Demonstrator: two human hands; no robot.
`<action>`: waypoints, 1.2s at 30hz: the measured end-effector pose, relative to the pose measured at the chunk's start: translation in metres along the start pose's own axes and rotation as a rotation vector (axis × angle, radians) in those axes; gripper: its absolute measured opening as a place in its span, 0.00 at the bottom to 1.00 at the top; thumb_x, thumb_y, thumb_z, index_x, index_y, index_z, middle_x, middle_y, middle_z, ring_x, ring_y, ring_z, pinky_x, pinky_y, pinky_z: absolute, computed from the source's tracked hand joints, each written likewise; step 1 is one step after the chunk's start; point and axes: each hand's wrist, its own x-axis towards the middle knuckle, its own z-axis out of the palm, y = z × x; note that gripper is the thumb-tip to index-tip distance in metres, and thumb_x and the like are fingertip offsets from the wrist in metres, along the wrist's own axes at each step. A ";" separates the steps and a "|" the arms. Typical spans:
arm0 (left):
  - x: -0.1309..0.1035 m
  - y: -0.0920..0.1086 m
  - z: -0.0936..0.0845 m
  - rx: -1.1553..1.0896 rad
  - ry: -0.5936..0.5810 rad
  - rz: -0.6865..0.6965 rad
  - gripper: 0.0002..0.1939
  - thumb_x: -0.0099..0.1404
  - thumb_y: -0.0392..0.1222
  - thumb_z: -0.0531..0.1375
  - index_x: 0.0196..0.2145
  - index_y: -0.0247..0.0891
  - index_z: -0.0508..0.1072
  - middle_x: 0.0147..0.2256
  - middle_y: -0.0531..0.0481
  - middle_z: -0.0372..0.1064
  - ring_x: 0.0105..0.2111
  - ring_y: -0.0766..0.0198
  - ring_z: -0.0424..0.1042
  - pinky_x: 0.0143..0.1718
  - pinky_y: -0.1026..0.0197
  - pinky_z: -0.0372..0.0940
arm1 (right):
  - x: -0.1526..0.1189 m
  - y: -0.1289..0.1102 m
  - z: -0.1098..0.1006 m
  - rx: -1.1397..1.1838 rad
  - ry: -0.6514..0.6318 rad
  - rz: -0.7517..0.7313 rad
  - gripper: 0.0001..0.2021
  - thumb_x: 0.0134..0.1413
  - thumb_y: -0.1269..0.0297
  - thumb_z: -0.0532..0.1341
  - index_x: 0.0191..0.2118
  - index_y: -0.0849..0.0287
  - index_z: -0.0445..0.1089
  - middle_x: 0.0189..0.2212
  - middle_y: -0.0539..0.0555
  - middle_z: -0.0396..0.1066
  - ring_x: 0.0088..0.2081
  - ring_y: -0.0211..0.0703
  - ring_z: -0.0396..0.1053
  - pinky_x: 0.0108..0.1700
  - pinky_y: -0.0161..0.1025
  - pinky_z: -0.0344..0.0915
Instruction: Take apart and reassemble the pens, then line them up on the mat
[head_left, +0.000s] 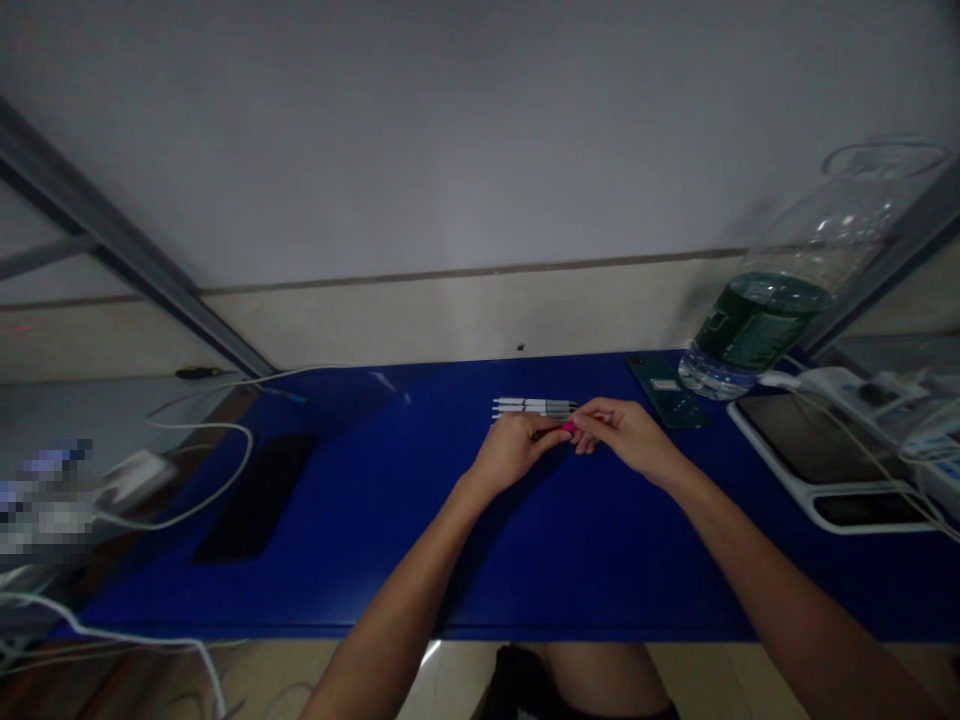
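Observation:
A small bright pink object [569, 427] shows between my two hands, mostly covered by fingers, so its kind is unclear. My left hand [514, 447] is closed on it from the left, thumb and index finger pinching. From the other side, my right hand [624, 430] pinches it with thumb and index finger, the remaining fingers loosely curled. Just beyond my hands, several white-and-grey pens [529, 405] lie side by side on the blue tabletop [375, 470], partly hidden by my knuckles.
A dark green phone [667, 395] lies at the back right beside a large clear bottle [765, 310]. Right of my arm sits a white digital scale [817, 505] with cables over it. A black flat pad [255, 500] and white cable [244, 460] are at left.

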 end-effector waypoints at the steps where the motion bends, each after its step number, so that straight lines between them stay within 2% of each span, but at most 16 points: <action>1: 0.000 -0.001 0.000 -0.010 -0.003 -0.001 0.17 0.73 0.50 0.56 0.46 0.41 0.81 0.37 0.48 0.80 0.33 0.62 0.74 0.37 0.64 0.62 | 0.001 0.001 0.000 -0.002 0.014 -0.025 0.16 0.54 0.50 0.68 0.37 0.59 0.74 0.27 0.53 0.77 0.29 0.43 0.76 0.34 0.41 0.71; 5: 0.002 -0.004 0.000 -0.015 -0.004 -0.049 0.17 0.73 0.50 0.56 0.46 0.39 0.81 0.37 0.47 0.80 0.32 0.62 0.73 0.36 0.63 0.62 | 0.002 0.003 -0.003 -0.036 0.027 -0.072 0.13 0.51 0.56 0.69 0.40 0.57 0.76 0.36 0.55 0.79 0.38 0.45 0.77 0.45 0.45 0.72; 8: 0.002 -0.003 -0.002 -0.002 0.010 -0.063 0.16 0.72 0.50 0.57 0.46 0.39 0.81 0.34 0.48 0.79 0.29 0.64 0.71 0.33 0.64 0.60 | 0.002 0.003 -0.003 -0.028 0.035 -0.093 0.13 0.50 0.59 0.70 0.42 0.57 0.75 0.40 0.56 0.79 0.42 0.45 0.77 0.50 0.47 0.71; 10: 0.002 -0.002 -0.003 -0.002 0.020 -0.053 0.16 0.72 0.49 0.57 0.46 0.39 0.81 0.33 0.49 0.78 0.29 0.64 0.70 0.32 0.65 0.59 | 0.001 0.003 -0.002 -0.017 0.044 -0.099 0.20 0.46 0.60 0.72 0.47 0.56 0.73 0.45 0.57 0.78 0.45 0.46 0.76 0.48 0.45 0.72; 12: 0.002 -0.002 -0.004 -0.009 0.024 -0.043 0.16 0.72 0.48 0.57 0.46 0.38 0.81 0.34 0.49 0.78 0.30 0.65 0.70 0.32 0.65 0.58 | 0.001 0.003 0.000 -0.047 0.083 -0.084 0.27 0.44 0.58 0.73 0.52 0.55 0.71 0.48 0.59 0.76 0.45 0.47 0.76 0.40 0.41 0.73; 13: 0.002 -0.002 -0.003 -0.010 0.024 -0.040 0.15 0.72 0.48 0.57 0.46 0.39 0.81 0.34 0.49 0.78 0.30 0.65 0.70 0.32 0.65 0.58 | 0.000 0.003 0.001 -0.073 0.098 -0.061 0.26 0.46 0.55 0.72 0.51 0.56 0.71 0.47 0.59 0.77 0.41 0.46 0.76 0.35 0.39 0.72; 15: 0.001 -0.003 -0.003 -0.010 0.021 -0.039 0.15 0.72 0.48 0.57 0.45 0.39 0.81 0.33 0.50 0.77 0.29 0.66 0.69 0.31 0.65 0.57 | 0.000 0.002 0.003 -0.121 0.086 0.017 0.19 0.55 0.48 0.65 0.42 0.59 0.73 0.34 0.58 0.78 0.29 0.41 0.74 0.25 0.36 0.66; 17: 0.001 -0.004 -0.002 0.000 0.014 -0.047 0.15 0.72 0.49 0.58 0.44 0.40 0.81 0.30 0.52 0.76 0.27 0.67 0.67 0.30 0.65 0.56 | -0.001 0.002 0.003 -0.136 0.025 0.084 0.20 0.62 0.46 0.58 0.32 0.60 0.71 0.23 0.54 0.74 0.19 0.37 0.68 0.21 0.35 0.60; 18: 0.001 -0.004 -0.002 0.007 0.010 -0.051 0.15 0.71 0.49 0.58 0.43 0.40 0.81 0.29 0.52 0.75 0.27 0.67 0.67 0.30 0.66 0.55 | -0.001 0.002 0.003 -0.129 -0.001 0.093 0.20 0.62 0.46 0.58 0.30 0.60 0.71 0.21 0.53 0.72 0.18 0.36 0.66 0.21 0.35 0.59; 21: 0.001 -0.004 -0.004 0.030 -0.004 -0.064 0.14 0.71 0.49 0.58 0.40 0.39 0.81 0.28 0.52 0.74 0.27 0.67 0.66 0.29 0.65 0.55 | 0.000 0.001 -0.001 -0.082 -0.004 0.014 0.13 0.56 0.52 0.66 0.35 0.59 0.73 0.25 0.52 0.75 0.24 0.39 0.71 0.27 0.36 0.64; 25: 0.002 -0.002 -0.007 0.042 0.011 -0.080 0.15 0.71 0.49 0.57 0.40 0.38 0.80 0.29 0.51 0.74 0.28 0.66 0.68 0.30 0.65 0.55 | 0.002 0.002 -0.009 -0.051 0.049 -0.068 0.12 0.49 0.58 0.71 0.38 0.57 0.75 0.33 0.53 0.78 0.34 0.43 0.75 0.40 0.41 0.68; 30: 0.001 0.000 -0.009 0.141 0.055 -0.113 0.15 0.70 0.49 0.56 0.36 0.38 0.78 0.25 0.52 0.70 0.25 0.67 0.65 0.27 0.65 0.52 | 0.001 0.003 -0.017 -0.070 0.064 -0.052 0.12 0.50 0.59 0.70 0.41 0.56 0.76 0.34 0.53 0.78 0.33 0.42 0.73 0.35 0.40 0.66; 36: 0.001 -0.005 -0.010 0.195 0.120 -0.147 0.14 0.69 0.45 0.55 0.32 0.37 0.75 0.25 0.52 0.70 0.24 0.67 0.64 0.27 0.64 0.51 | 0.001 0.002 -0.025 -0.055 0.138 -0.067 0.15 0.50 0.56 0.70 0.42 0.56 0.76 0.35 0.54 0.78 0.34 0.44 0.73 0.32 0.39 0.64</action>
